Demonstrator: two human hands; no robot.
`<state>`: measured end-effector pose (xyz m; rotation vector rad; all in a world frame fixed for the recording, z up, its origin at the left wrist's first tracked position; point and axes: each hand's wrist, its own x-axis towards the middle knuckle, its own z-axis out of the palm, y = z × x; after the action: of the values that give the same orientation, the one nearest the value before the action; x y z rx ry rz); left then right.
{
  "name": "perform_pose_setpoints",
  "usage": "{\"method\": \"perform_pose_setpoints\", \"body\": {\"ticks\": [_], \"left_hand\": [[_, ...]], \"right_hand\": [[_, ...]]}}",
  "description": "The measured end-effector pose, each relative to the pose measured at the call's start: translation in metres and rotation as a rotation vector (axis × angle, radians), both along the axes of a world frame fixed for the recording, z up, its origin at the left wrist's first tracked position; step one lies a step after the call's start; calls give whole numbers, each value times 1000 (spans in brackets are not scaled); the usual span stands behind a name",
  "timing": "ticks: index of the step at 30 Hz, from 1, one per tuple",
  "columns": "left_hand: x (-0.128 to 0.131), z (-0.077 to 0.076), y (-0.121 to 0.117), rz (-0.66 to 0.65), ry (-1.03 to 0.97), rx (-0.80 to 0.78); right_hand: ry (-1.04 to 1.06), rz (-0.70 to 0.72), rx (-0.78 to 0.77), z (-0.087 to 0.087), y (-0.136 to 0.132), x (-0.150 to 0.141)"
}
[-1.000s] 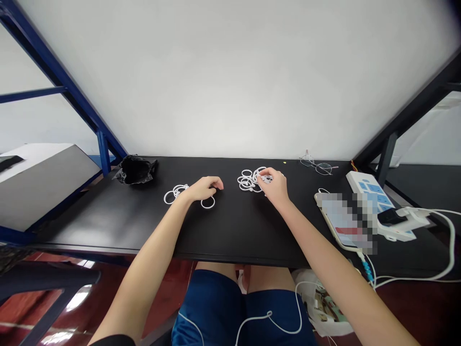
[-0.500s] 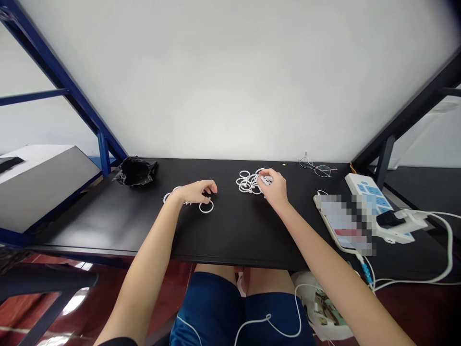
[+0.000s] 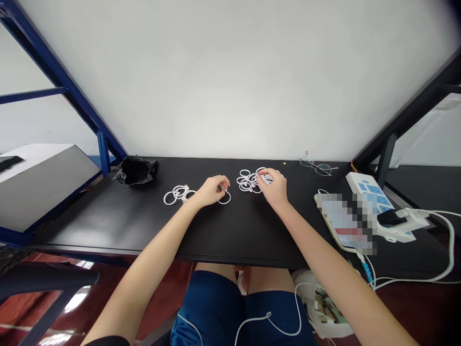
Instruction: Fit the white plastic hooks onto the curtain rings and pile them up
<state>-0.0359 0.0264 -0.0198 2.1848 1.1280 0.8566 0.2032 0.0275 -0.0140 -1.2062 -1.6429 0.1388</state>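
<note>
My left hand [image 3: 212,190] rests on the black table [image 3: 234,226] with its fingers curled round a white ring [image 3: 224,197]. To its left lies a small cluster of white rings [image 3: 177,194]. At a bigger pile of white rings [image 3: 248,180] in the middle of the table, my right hand [image 3: 274,187] pinches a small white piece with its fingertips. The two hands are close together.
A crumpled black bag [image 3: 136,169] lies at the table's back left. Glasses [image 3: 317,166] sit at the back right. A phone [image 3: 342,218], a white power strip [image 3: 374,192] and white cables [image 3: 446,240] take up the right side. A blue frame [image 3: 103,144] stands left.
My left hand has moved right, toward the big pile, taking a white ring along the table. My right hand has stayed at the pile.
</note>
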Motion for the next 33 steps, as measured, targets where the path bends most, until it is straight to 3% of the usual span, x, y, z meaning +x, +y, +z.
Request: {"method": "perform_pose_setpoints", "body": {"ticks": [5,11,19,25,30,33], "left_hand": [[9,2,-5,45,-96,159],[17,8,-12,22,-158,232],[23,5,-16,18,-177,228],[23,5,-14,148,-227,101],[22,7,-15,111,-229,-71],[23,8,-16,65,-243,-80]], "right_hand": [[9,207,48,2,-9,-10],[-84,419,-131,-4,-17,-23],[183,564,-408,-12,-14,-28],[275,597,-511,-15,-12,-27],[237,640,-490,-17,-10,-26],[218,632,-491,-19,-9,-26]]}}
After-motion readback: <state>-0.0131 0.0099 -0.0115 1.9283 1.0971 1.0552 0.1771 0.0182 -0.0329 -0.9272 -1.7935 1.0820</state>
